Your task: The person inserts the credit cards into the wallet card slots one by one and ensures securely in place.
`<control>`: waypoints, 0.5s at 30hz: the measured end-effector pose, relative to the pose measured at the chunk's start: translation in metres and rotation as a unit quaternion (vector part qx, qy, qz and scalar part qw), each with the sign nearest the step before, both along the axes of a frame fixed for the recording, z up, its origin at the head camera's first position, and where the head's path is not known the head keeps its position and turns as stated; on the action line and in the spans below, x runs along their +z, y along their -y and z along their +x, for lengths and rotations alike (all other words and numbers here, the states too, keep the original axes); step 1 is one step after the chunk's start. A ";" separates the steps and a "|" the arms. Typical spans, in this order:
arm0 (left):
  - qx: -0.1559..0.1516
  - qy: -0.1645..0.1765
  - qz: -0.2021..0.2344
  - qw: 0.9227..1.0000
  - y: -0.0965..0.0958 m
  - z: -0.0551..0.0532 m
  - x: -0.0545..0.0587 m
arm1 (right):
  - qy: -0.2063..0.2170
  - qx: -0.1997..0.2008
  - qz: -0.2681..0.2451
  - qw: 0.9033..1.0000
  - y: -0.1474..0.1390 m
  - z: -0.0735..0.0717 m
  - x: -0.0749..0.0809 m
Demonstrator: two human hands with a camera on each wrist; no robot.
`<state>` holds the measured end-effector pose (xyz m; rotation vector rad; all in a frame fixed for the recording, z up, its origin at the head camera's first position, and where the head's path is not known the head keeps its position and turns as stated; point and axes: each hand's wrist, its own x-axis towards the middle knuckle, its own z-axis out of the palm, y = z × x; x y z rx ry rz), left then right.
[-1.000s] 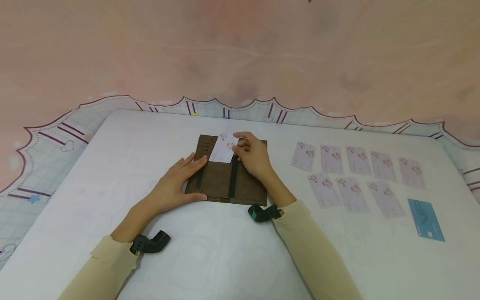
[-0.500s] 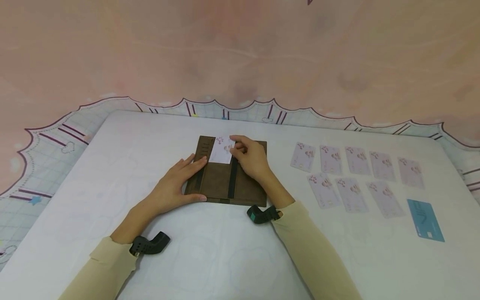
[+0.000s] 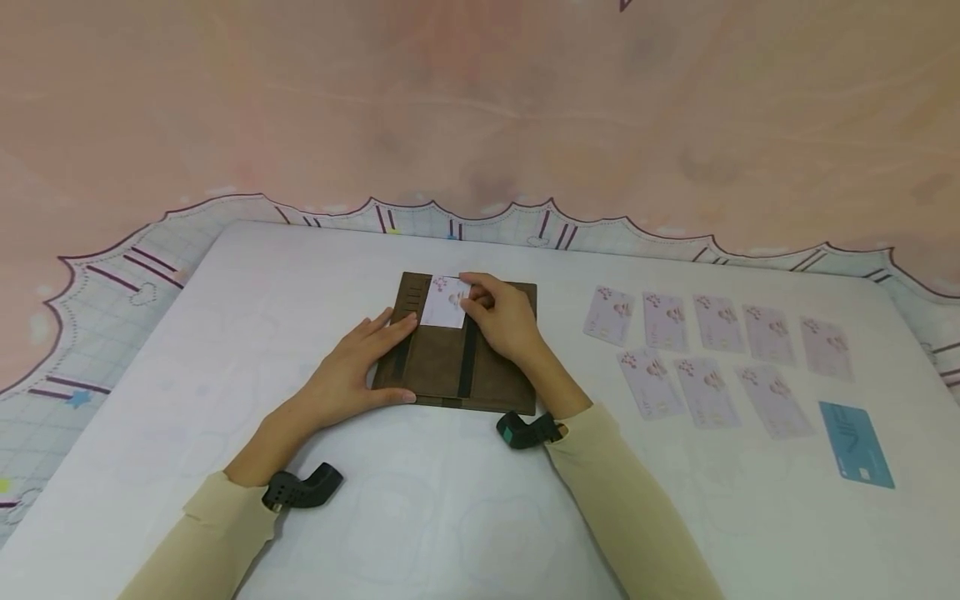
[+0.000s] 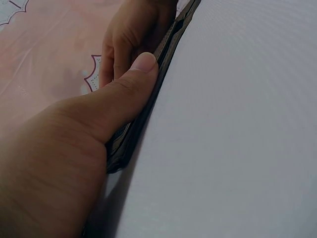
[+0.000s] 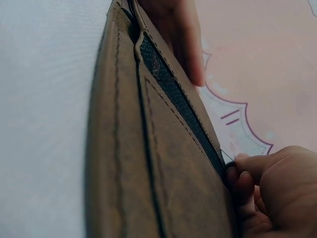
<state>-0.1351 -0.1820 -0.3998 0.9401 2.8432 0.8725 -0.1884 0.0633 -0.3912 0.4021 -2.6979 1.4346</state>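
A brown wallet [image 3: 435, 362] lies opened flat on the white table, dark strips running down its inside. On its upper middle part is a white card [image 3: 444, 307] with a pink print. My right hand [image 3: 504, 315] pinches the card's right edge between thumb and fingers; in the right wrist view the right hand [image 5: 277, 188] is at the wallet's far edge. My left hand [image 3: 352, 367] rests on the wallet's left side with fingers spread. In the left wrist view its thumb [image 4: 124, 91] lies along the wallet's near edge [image 4: 148, 106].
To the right, several pale pink-printed cards [image 3: 664, 321] lie in two rows. A blue card [image 3: 857, 444] lies at the end of the nearer row. Both wrists wear black camera bands [image 3: 303, 486]. A scalloped patterned cloth [image 3: 480, 218] borders the table's far edge.
The white card has straightened from a tilt and shifted slightly down and left with my right hand. My left hand has stayed on the wallet.
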 end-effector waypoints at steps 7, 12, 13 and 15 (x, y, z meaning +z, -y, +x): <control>0.002 0.008 0.001 1.000 0.000 0.000 -0.001 | -0.003 0.015 0.008 1.000 -0.001 0.001 0.000; 0.009 0.018 -0.001 1.000 0.000 0.001 -0.001 | 0.002 0.020 0.010 1.000 0.000 0.001 0.000; 0.010 0.020 -0.001 1.000 0.000 0.001 0.000 | 0.002 0.021 0.010 1.000 0.000 0.001 0.000; 0.013 0.022 -0.002 1.000 0.000 0.001 0.000 | 0.004 0.023 0.011 1.000 0.001 0.001 0.000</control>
